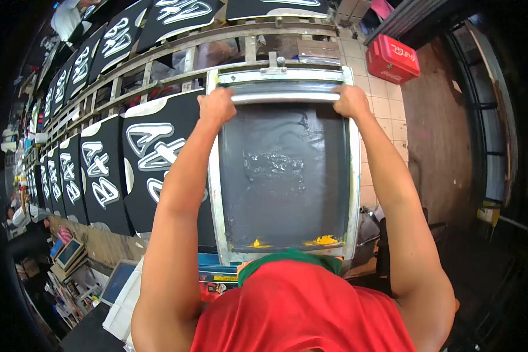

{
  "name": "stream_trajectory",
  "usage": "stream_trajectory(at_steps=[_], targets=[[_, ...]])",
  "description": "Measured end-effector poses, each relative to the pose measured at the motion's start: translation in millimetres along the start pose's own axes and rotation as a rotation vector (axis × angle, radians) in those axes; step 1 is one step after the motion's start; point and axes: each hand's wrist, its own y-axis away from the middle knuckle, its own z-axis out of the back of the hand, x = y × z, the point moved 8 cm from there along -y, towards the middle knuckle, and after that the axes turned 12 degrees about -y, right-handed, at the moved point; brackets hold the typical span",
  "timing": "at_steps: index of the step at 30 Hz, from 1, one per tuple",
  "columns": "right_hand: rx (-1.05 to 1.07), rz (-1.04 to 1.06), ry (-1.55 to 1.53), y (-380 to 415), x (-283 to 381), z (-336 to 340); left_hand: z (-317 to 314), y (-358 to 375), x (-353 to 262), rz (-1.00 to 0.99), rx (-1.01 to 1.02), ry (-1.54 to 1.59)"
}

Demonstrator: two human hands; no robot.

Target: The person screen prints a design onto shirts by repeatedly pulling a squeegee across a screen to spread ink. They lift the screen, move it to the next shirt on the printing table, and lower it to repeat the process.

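Both hands (217,107) clenched on silver bar (284,98) across framed screen (278,205), red Coca-Cola box (392,62), white-lettered black panels (182,123)

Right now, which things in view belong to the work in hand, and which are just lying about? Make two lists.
In the work:
- metal bar, in the fingers of the left hand and right hand
- framed screen beneath it
- black printed pieces alongside, apparently

Apparently lying about:
- red cooler box
- small frames

Single head-worn view, forward and down over both hands (217,107)
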Motion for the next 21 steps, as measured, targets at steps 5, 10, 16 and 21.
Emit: stream_trajectory(at_steps=[5,10,16,21], targets=[[0.215,0.009,0.105,148,7,-32,9,151,-21,-0.141,-0.058,0.068],[0.246,0.049,-0.075,363,9,-67,14,353,-50,-0.179,0.234,0.171],[0.183,-0.040,-0.192,295,-6,-61,-9,277,-35,-0.167,0.353,0.106],[-0.007,0.040,0.065,63,10,-11,7,55,-8,-0.112,-0.024,-0.004]])
